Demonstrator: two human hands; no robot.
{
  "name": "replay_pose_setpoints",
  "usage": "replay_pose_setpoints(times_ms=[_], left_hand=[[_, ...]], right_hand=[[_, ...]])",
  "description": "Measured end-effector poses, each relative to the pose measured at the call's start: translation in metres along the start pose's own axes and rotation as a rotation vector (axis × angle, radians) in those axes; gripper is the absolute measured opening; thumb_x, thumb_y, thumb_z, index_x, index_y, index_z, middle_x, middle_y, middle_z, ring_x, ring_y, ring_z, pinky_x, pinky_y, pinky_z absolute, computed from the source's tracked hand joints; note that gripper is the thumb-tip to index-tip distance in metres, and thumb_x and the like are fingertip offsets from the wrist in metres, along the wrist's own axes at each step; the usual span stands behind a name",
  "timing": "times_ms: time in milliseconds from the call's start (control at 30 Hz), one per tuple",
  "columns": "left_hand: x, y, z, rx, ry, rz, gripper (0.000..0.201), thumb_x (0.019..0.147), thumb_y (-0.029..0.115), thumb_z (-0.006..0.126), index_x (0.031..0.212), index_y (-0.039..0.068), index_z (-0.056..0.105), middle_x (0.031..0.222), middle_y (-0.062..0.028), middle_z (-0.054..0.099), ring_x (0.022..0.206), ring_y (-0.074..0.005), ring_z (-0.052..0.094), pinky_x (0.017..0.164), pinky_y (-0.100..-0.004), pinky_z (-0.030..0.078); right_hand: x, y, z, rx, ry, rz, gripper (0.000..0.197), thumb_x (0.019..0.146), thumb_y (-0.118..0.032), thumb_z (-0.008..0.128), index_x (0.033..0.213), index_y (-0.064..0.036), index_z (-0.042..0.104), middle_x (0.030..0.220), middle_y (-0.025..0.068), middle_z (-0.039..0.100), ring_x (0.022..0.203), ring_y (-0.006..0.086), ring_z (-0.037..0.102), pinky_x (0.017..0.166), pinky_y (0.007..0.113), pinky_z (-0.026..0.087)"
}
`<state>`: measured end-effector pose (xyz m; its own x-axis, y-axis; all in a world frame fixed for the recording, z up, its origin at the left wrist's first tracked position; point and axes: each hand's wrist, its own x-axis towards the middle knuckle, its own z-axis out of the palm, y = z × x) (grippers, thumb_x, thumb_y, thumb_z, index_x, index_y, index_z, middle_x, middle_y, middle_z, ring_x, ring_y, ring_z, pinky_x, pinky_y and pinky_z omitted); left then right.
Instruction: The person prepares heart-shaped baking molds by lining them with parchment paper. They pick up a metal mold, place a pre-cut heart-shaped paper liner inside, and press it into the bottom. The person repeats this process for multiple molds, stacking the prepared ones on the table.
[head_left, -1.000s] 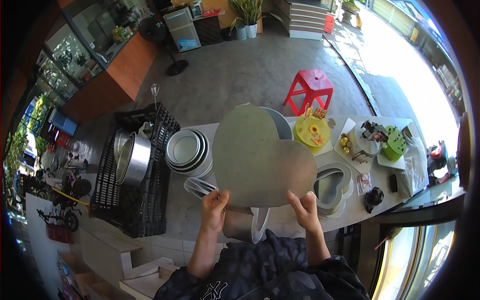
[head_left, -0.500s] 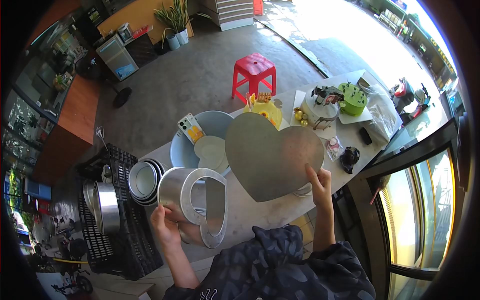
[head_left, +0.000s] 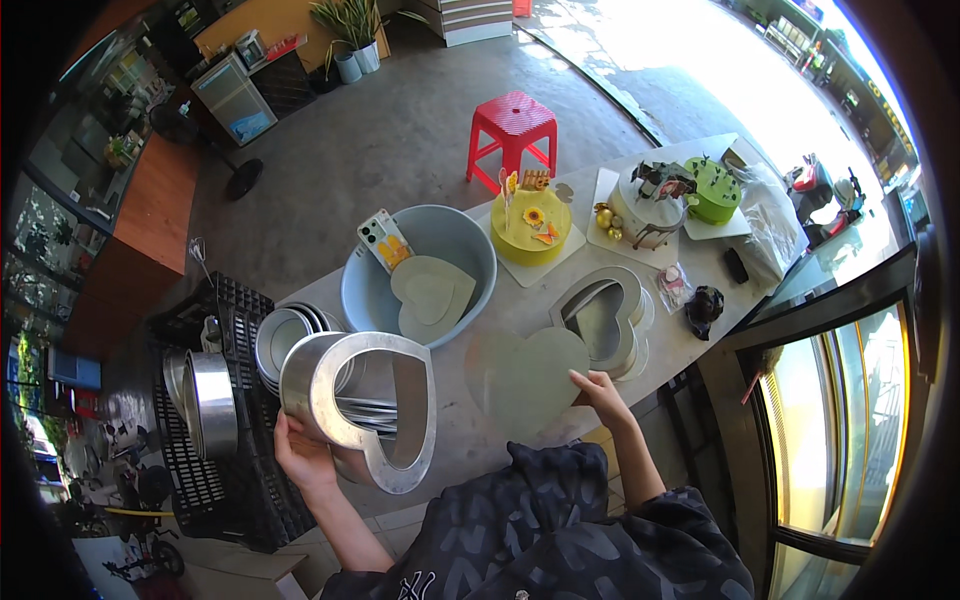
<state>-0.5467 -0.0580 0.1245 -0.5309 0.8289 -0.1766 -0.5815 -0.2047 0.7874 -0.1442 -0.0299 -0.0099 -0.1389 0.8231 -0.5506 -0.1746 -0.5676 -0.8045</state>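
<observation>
My left hand (head_left: 303, 455) grips the side of a heart-shaped metal cake tin (head_left: 308, 390), tilted up with its open heart facing right. My right hand (head_left: 603, 400) pinches the edge of a flat heart-shaped metal plate (head_left: 540, 375), whose left side is smeared by motion. Another heart-shaped tin (head_left: 632, 345) stands on the table just beyond that plate. Through the opening of the held tin, a stack of thin metal pieces (head_left: 370, 415) shows. Past my left hand, a blue-grey basin (head_left: 482, 268) contains heart-shaped plates (head_left: 447, 287) and a phone (head_left: 383, 240).
Round tins (head_left: 283, 340) are stacked at the table's left, beside a black crate (head_left: 180, 480) with more tins. Yellow (head_left: 520, 240), white (head_left: 640, 215) and green (head_left: 713, 195) cakes stand at the far right. Behind the table is a red stool (head_left: 513, 120).
The heart plate in my right hand has come down and nearer, uncovering the tin on the table and the yellow cake. The tin in my left hand has shifted slightly left.
</observation>
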Motion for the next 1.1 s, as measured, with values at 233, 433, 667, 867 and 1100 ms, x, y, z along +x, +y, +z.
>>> replay_pose_setpoints(times_ms=[233,433,667,867,1100], left_hand=[[0.005,0.012,-0.018,-0.071,-0.020,0.041,0.018,0.085,0.021,0.047,0.075,0.009,0.056,0.086,-0.0019,0.060,0.088,-0.0108,0.054,0.081,-0.0265,0.039],[0.004,0.018,-0.037,-0.099,-0.097,0.069,0.017,0.085,0.020,0.046,0.077,0.008,0.057,0.086,-0.0027,0.061,0.088,-0.0116,0.055,0.082,-0.0268,0.040],[-0.007,0.013,-0.020,-0.094,0.041,0.038,0.018,0.084,0.021,0.048,0.070,0.010,0.055,0.078,0.0001,0.059,0.083,-0.0112,0.055,0.079,-0.0268,0.039],[-0.012,0.012,-0.024,-0.112,0.090,0.043,0.019,0.083,0.022,0.049,0.069,0.010,0.054,0.077,0.0000,0.059,0.084,-0.0120,0.054,0.080,-0.0281,0.039],[-0.020,0.011,-0.016,-0.101,0.143,0.021,0.021,0.083,0.022,0.048,0.067,0.010,0.052,0.077,-0.0009,0.058,0.083,-0.0126,0.054,0.079,-0.0275,0.038]], right_hand=[[0.027,0.029,0.008,0.163,-0.176,0.050,0.039,0.087,-0.031,0.049,0.103,0.0040,0.054,0.095,0.0095,0.060,0.085,0.0187,0.060,0.079,0.034,0.047],[0.050,0.011,0.021,0.234,-0.222,-0.060,0.037,0.089,-0.030,0.045,0.104,0.0031,0.054,0.095,0.0087,0.060,0.087,0.0190,0.059,0.080,0.035,0.047],[0.096,-0.009,0.057,0.160,-0.235,-0.048,0.037,0.088,-0.030,0.046,0.104,0.0024,0.052,0.093,0.0124,0.060,0.082,0.0225,0.061,0.072,0.033,0.050],[0.109,-0.008,0.078,0.141,-0.198,-0.034,0.037,0.088,-0.031,0.047,0.105,0.0028,0.048,0.096,0.0145,0.059,0.083,0.0259,0.062,0.070,0.034,0.051],[0.109,-0.007,0.083,0.062,-0.069,-0.031,0.033,0.084,-0.030,0.053,0.092,0.0019,0.048,0.089,0.0141,0.059,0.077,0.0259,0.063,0.062,0.031,0.052]])
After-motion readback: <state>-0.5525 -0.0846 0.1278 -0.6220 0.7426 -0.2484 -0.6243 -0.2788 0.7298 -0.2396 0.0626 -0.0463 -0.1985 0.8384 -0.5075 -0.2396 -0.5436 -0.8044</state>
